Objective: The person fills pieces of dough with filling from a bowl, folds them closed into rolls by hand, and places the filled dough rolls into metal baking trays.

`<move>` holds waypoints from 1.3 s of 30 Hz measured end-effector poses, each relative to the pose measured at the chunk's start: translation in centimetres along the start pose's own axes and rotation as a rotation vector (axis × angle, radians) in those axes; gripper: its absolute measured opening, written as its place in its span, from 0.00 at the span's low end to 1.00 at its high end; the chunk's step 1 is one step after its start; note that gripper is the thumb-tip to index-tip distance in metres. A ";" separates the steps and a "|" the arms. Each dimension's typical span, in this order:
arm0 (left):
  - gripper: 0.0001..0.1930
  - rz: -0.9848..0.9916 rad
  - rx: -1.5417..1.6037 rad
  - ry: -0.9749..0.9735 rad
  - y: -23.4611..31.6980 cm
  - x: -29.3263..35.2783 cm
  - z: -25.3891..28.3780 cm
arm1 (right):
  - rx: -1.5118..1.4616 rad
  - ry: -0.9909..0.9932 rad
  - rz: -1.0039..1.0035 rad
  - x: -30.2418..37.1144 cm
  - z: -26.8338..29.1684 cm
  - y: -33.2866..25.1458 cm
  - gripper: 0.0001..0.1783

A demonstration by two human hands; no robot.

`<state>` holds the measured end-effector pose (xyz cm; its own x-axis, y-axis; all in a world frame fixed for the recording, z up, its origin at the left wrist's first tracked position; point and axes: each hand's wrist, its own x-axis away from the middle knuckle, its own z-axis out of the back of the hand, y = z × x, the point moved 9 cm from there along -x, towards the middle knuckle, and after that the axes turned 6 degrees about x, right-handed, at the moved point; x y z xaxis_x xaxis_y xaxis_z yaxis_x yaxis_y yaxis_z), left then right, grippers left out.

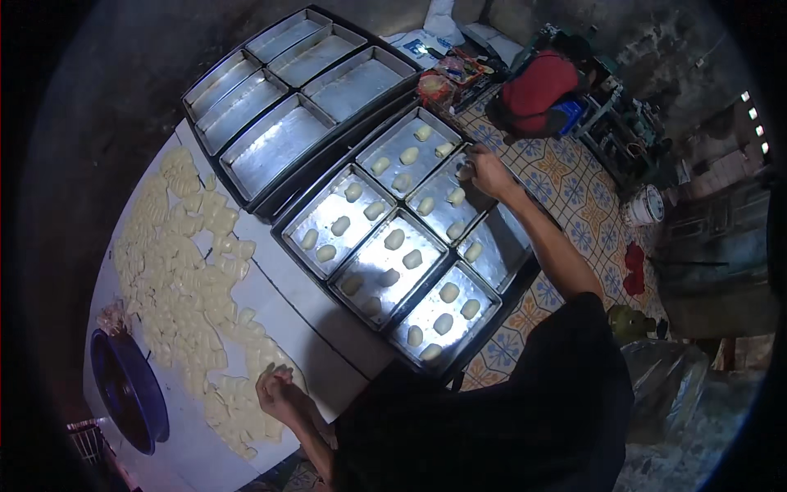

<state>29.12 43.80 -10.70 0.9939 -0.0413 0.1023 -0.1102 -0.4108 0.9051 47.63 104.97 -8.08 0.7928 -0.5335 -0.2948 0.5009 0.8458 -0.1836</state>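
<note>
Many pale, flattened dough pieces [176, 271] lie spread over the white table [279, 295] on the left. My left hand [279, 394] is at the near end of them with its fingers curled; what they hold, if anything, is hidden. My right arm reaches across a dark-framed set of metal baking pans [311, 225]. Over the far right pan, my right hand [489, 174] has its fingers closed and pointing down, and I cannot make out what is between them. Small rolled dough pieces [394, 239] sit spaced apart in the pans.
Another dark-framed set of bare metal pans [279, 135] stands beyond, at the table's far end. A blue basin [123, 394] rests at the left table edge. A person in a red top [537, 90] crouches near machinery on the patterned tile floor [566, 180]. A white bucket [643, 205] stands at right.
</note>
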 end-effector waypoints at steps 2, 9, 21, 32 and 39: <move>0.10 0.068 -0.024 0.055 -0.8 0.1 0.5 | 0.023 -0.145 -0.001 0.7 -2.1 0.9 0.13; 0.08 0.166 -0.104 0.115 -0.8 0.0 0.8 | -0.034 -0.106 0.058 -1.7 -2.7 -0.5 0.11; 0.09 0.093 -0.134 0.229 -0.1 0.1 4.6 | -0.015 -0.050 -0.266 1.4 -4.0 2.0 0.15; 0.14 -0.246 -0.497 -0.036 2.9 -7.1 5.6 | -0.967 -0.578 0.226 5.9 -6.6 -46.6 0.15; 0.38 -0.282 -1.300 -0.389 -1.6 -10.3 -0.4 | -0.389 -0.396 0.356 2.3 -13.8 -57.2 0.15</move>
<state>19.02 45.22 -13.08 0.8968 -0.4365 -0.0724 0.3809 0.6785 0.6281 16.01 55.38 -11.20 0.9918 -0.1190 -0.0466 0.0816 0.8701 -0.4861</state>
